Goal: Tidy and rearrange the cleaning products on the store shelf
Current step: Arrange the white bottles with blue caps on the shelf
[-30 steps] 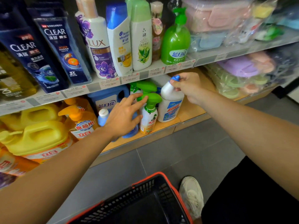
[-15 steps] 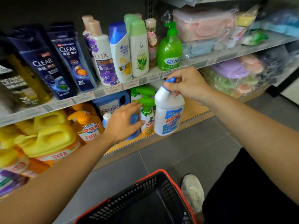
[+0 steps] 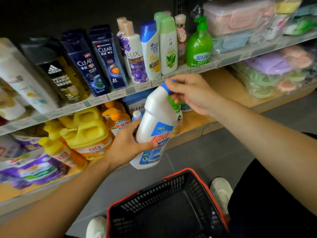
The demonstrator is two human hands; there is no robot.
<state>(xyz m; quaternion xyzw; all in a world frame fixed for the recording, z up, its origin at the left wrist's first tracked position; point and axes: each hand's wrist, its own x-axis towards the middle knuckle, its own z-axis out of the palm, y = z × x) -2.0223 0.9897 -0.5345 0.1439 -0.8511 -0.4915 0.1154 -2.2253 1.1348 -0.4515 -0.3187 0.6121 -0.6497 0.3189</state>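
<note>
Head view: white bottle (image 3: 154, 127) now lifted off lower shelf (image 3: 193, 121), frame centre; right hand (image 3: 190, 93) pinches blue cap (image 3: 165, 88), left hand (image 3: 127, 145) grips body; reshelving likely next.

Below me a black mesh shopping basket (image 3: 154, 194) with a red rim sits on the grey tiled floor (image 3: 214, 152). My white shoes flank it: the right shoe (image 3: 221, 191) just beside its right wall, the left shoe (image 3: 97, 227) at its near left corner. My black trousers (image 3: 274, 203) fill the lower right. Higher up stands a row of toiletries: a dark adidas bottle (image 3: 63, 74), two navy Clear shampoos (image 3: 109, 60), a white Lux bottle (image 3: 135, 55) with purple flowers, a blue-capped white shampoo (image 3: 151, 50) and a green-capped white bottle (image 3: 168, 45). A strip of price labels (image 3: 116, 94) runs under them. To the right, pastel plastic boxes (image 3: 240, 19) in clear wrap are stacked. Below those lie more wrapped pieces (image 3: 274, 71) in purple, green and pink, too blurred to identify.
</note>
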